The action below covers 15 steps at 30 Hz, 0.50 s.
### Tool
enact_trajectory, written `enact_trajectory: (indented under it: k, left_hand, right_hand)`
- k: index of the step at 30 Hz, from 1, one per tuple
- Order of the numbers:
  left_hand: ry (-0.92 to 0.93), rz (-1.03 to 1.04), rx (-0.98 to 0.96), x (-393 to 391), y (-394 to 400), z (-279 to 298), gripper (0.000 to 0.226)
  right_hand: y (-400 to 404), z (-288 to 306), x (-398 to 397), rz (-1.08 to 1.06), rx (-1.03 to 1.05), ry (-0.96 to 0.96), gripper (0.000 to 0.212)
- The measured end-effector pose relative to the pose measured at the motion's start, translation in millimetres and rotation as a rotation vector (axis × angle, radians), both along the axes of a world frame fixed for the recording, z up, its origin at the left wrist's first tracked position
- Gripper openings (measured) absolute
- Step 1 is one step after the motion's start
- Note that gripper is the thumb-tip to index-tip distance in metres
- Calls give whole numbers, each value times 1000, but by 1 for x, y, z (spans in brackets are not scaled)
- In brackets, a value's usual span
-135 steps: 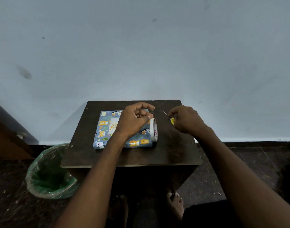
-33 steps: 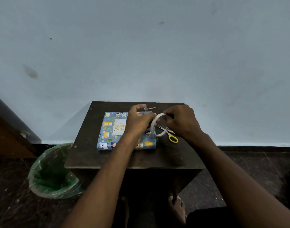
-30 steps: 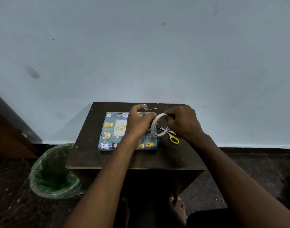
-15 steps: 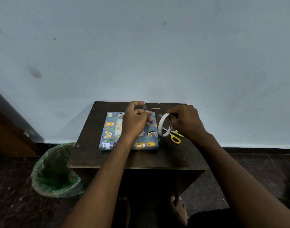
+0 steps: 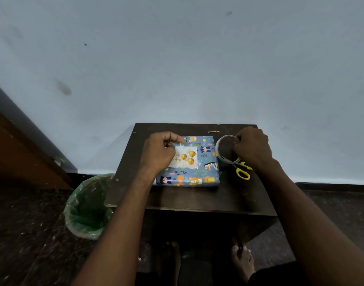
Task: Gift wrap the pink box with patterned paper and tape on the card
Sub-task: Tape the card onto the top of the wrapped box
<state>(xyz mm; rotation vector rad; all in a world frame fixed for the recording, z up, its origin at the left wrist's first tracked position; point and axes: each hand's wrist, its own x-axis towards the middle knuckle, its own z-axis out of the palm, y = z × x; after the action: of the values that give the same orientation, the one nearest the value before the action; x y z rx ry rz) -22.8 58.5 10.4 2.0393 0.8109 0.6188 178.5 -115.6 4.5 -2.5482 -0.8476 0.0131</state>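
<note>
Left hand point(image 5: 158, 153) on card point(image 5: 186, 157) edge, right hand point(image 5: 252, 148) gripping tape roll point(image 5: 223, 149)

1. The wrapped box point(image 5: 189, 162) fills the middle of the small table point(image 5: 197, 197); the left hand point(image 5: 159, 151) lies over its left part and the card point(image 5: 186, 157)
2. Right of the box, the tape roll point(image 5: 225, 150), the right hand point(image 5: 252, 148) and the scissors point(image 5: 242, 171) crowd the strip
3. Bare tabletop runs along the near edge and the left side
4. The bin point(image 5: 88, 207) stands just beside the table's left corner
</note>
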Motion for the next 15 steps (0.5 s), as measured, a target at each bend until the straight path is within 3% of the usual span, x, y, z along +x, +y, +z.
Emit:
enact_trajectory:
  k: [5, 8, 11, 15]
  left_hand:
    - [80, -46, -44, -18, 16, 1, 47]
    - [103, -61, -74, -26, 23, 2, 47]
    - [132, -54, -102, -35, 30, 3, 47]
    - [99, -26, -207, -46, 38, -1, 46]
  right_hand:
    - [9, -2, -6, -25, -79, -91, 32]
    - [24, 2, -22, 48, 113, -195, 17]
    - [46, 9, -56, 293, 330, -5, 16]
    - [63, 0, -99, 512, 284, 226, 17]
